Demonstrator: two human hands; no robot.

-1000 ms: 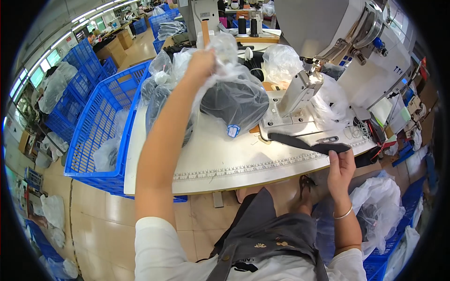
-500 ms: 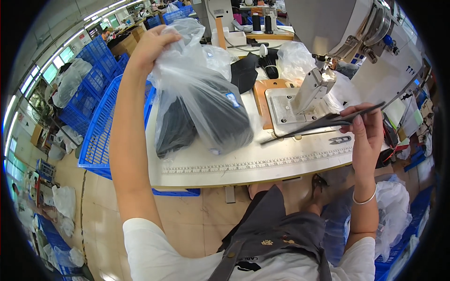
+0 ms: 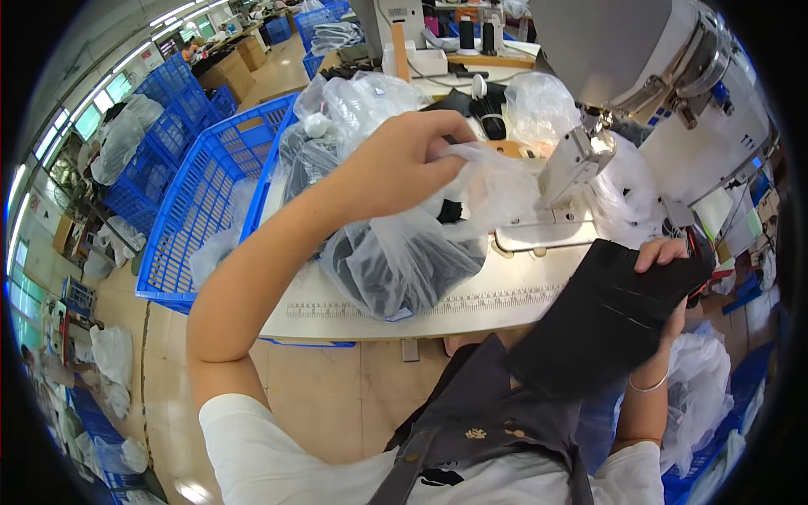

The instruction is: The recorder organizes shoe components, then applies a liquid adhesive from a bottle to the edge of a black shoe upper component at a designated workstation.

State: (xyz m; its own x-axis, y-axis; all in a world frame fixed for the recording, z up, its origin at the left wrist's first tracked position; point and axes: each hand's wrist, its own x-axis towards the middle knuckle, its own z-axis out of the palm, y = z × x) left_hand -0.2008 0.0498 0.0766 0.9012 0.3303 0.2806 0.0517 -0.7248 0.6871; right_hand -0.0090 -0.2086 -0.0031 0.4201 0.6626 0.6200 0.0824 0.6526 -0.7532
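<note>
My left hand (image 3: 412, 164) pinches the gathered top of a clear plastic bag (image 3: 400, 257), which rests on the white sewing table (image 3: 337, 316). Dark pieces show through the plastic. Out to the right, my right hand (image 3: 665, 259) grips a flat black fabric piece (image 3: 602, 316) by its far right edge, thumb and fingers on either side. The piece hangs broad side up over the table's front edge, with pale lines across it. Between both hands stands the sewing machine's metal work arm (image 3: 576, 168), beside the bag.
The sewing machine head (image 3: 614, 50) overhangs the right side. Another clear bag (image 3: 539, 105) lies behind the work arm. A blue crate (image 3: 181, 244) stands against the table's left side. Black thread spools (image 3: 477, 38) stand at the back.
My left hand has come down and to the right, dragging the bag's top toward the machine. My right hand has turned the black piece from edge-on to broad side up and lowered it.
</note>
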